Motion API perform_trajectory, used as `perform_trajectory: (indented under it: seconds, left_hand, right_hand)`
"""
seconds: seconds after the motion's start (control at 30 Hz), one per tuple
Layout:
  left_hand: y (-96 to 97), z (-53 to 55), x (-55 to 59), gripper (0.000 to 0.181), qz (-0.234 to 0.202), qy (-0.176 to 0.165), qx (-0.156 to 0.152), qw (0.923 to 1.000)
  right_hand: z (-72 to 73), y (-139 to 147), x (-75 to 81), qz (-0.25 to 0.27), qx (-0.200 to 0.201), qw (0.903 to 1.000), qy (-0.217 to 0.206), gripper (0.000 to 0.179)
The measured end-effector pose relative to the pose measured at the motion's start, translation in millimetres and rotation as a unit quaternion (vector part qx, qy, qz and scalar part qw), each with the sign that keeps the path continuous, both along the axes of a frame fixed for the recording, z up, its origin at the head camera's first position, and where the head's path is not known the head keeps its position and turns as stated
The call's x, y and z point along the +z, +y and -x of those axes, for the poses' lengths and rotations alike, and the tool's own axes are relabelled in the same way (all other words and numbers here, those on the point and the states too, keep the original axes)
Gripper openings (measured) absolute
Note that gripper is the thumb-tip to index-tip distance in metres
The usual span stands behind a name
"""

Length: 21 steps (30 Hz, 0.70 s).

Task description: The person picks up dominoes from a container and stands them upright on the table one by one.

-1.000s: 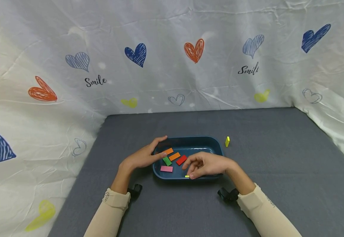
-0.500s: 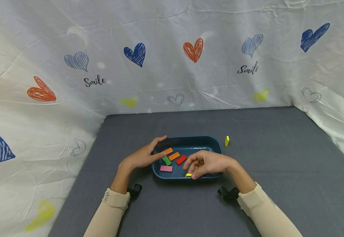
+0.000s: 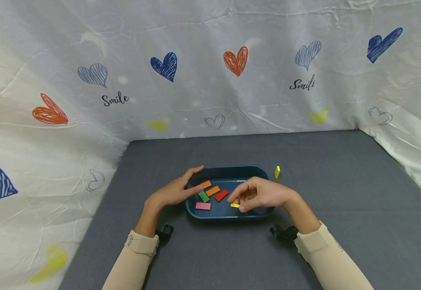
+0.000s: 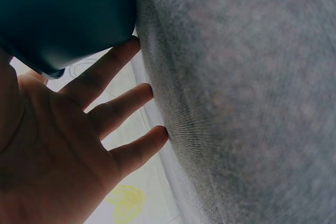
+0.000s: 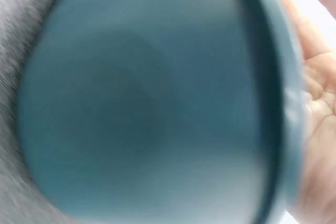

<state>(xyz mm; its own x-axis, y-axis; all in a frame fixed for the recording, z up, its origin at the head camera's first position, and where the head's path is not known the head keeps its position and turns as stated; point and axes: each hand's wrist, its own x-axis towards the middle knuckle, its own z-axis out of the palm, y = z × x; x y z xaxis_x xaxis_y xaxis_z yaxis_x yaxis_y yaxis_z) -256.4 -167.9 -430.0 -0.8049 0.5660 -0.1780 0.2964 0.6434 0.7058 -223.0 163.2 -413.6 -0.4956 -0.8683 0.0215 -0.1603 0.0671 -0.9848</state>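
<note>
A dark teal tray (image 3: 228,218) holds several small coloured blocks: two orange blocks (image 3: 213,191), a green block (image 3: 204,196), a red block (image 3: 221,195) and a pink block (image 3: 203,206). At its left end my left hand (image 3: 174,191) grips the tray, thumb over the rim inside, other fingers outside. In the left wrist view those outer fingers (image 4: 119,109) are spread and fairly straight, and the thumb is largely hidden. Over the tray's right half, my right hand (image 3: 262,194) pinches a yellow block (image 3: 235,205) between thumb and fingers. The right wrist view shows this yellow block at its top edge.
Another yellow block (image 3: 277,172) stands upright on the grey cloth, just beyond the tray's right end. A white curtain (image 3: 195,96) printed with hearts hangs behind the table and along its left side. Dark wrist mounts (image 3: 283,233) sit under both wrists.
My right hand has lifted the yellow block from by the tray's near wall and brought it slightly right and farther back. My left hand keeps its place on the tray.
</note>
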Motion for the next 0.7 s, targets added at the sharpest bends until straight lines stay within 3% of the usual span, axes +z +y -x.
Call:
perform_trajectory:
  seconds: [0.17, 0.37, 0.53, 0.7]
  left_hand:
    - [-1.5, 0.4, -1.0, 0.075, -0.007, 0.000, -0.007, 1.0000]
    - [-1.7, 0.8, -1.4, 0.075, -0.011, -0.001, -0.012, 0.9999]
    - [-1.1, -0.1, -0.1, 0.074, -0.015, -0.003, -0.015, 0.9998]
    - [-0.5, -0.3, 1.3, 0.074, -0.014, -0.002, -0.013, 0.9998]
  right_hand:
    - [0.5, 19, 12.0, -0.007, -0.040, 0.9990, 0.021, 0.032]
    - [0.5, 51, 26.8, -0.001, -0.123, 0.9918, 0.036, 0.028]
    - [2.2, 81, 30.2, 0.020, -0.202, 0.9768, 0.068, 0.027]
    - [7.5, 107, 21.9, 0.027, -0.282, 0.9552, 0.085, 0.026]
